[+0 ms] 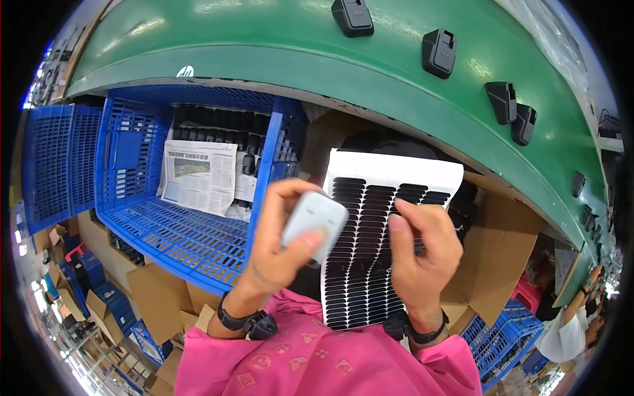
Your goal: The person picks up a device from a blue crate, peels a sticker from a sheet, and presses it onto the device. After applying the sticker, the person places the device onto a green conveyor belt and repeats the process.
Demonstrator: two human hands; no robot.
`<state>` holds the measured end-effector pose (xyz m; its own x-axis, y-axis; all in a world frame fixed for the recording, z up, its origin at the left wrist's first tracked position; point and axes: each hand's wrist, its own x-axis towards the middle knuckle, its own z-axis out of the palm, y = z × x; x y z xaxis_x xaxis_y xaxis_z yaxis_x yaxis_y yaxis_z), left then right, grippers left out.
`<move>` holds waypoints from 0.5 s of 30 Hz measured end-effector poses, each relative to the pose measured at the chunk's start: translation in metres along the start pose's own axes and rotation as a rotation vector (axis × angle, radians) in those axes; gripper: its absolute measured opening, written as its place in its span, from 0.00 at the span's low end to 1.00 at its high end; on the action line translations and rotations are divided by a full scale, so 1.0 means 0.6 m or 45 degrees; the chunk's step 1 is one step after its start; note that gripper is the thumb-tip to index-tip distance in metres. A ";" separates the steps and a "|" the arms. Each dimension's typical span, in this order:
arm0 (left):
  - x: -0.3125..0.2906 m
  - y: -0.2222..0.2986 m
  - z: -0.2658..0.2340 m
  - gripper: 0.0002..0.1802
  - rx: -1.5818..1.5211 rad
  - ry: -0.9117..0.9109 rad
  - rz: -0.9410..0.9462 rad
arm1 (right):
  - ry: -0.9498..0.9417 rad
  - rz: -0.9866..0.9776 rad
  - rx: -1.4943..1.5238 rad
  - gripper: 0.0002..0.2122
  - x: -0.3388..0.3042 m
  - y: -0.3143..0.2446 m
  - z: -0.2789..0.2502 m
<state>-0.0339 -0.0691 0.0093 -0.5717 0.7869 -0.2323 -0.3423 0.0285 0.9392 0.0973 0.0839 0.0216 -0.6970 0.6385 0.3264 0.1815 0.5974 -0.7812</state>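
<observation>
My left hand (277, 241) is closed round a pale grey, rounded rectangular plastic piece (317, 224) with two small slots, the thumb lying across its face. A white sheet (396, 166) with columns of black oblong stickers (348, 231) slopes down toward my lap. Over the sheet's right part hovers my right hand (426, 247), thumb and index finger brought together in a pinch. Whatever those fingertips hold, if anything, cannot be made out against the black stickers. The two hands are apart, with sticker columns showing between them.
A blue plastic crate (185, 247) on my left holds a folded newspaper (198, 175) and rows of black parts (221, 120). Several black charger-like blocks (439, 53) stand on the green bench (264, 39) ahead. Cardboard (498, 244) lies right; another person's arm (581, 297) shows far right.
</observation>
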 end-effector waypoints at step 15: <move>0.071 0.001 -0.055 0.28 -0.182 -0.410 -0.183 | 0.051 0.103 -0.167 0.16 -0.007 -0.001 0.094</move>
<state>-0.0829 -0.0559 -0.0082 -0.2539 0.9353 -0.2464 -0.5159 0.0845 0.8525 0.0611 0.0534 -0.0092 -0.6485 0.7044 0.2884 0.3264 0.5997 -0.7306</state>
